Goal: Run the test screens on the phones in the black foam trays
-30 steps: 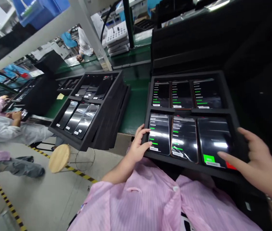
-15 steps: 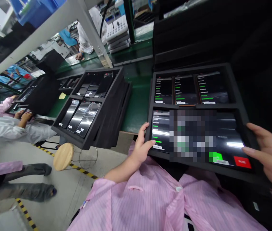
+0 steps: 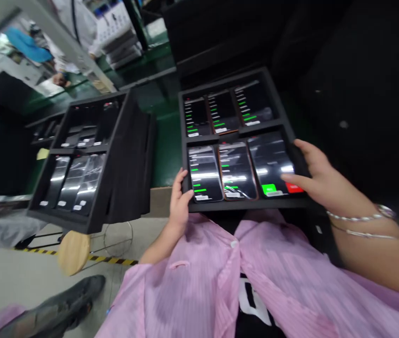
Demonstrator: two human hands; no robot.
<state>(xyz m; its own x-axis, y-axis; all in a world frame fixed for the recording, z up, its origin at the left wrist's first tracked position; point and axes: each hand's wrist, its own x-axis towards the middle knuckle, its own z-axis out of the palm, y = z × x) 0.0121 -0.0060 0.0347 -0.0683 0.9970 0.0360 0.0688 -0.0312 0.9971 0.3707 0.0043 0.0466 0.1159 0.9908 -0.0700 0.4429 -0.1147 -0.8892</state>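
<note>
A black tray (image 3: 241, 204) lies at the front edge of the green counter (image 3: 166, 145), its near rim reaching past that edge toward the person's pink striped shirt (image 3: 199, 281); what bears it from below cannot be seen. The left hand (image 3: 180, 202) grips the tray near its front left corner, thumb over the rim, fingers against the outer side. The right hand (image 3: 321, 180) clasps the right side toward the front right corner, its thumb reaching inward over the front right phone (image 3: 269, 159), whose screen shows a green block and a red one. Five other phones (image 3: 236, 164) fill out two rows of three, their screens carrying white and green lines. To the left, a second tray (image 3: 58, 221) of six dark-screened phones tops a stack of black trays (image 3: 129, 169) and overhangs the counter's front edge. Beyond it lies a yellow slip (image 3: 43, 153); white trays (image 3: 125, 47) are piled farther back. Below that edge stands a round wooden stool (image 3: 74, 253).
</note>
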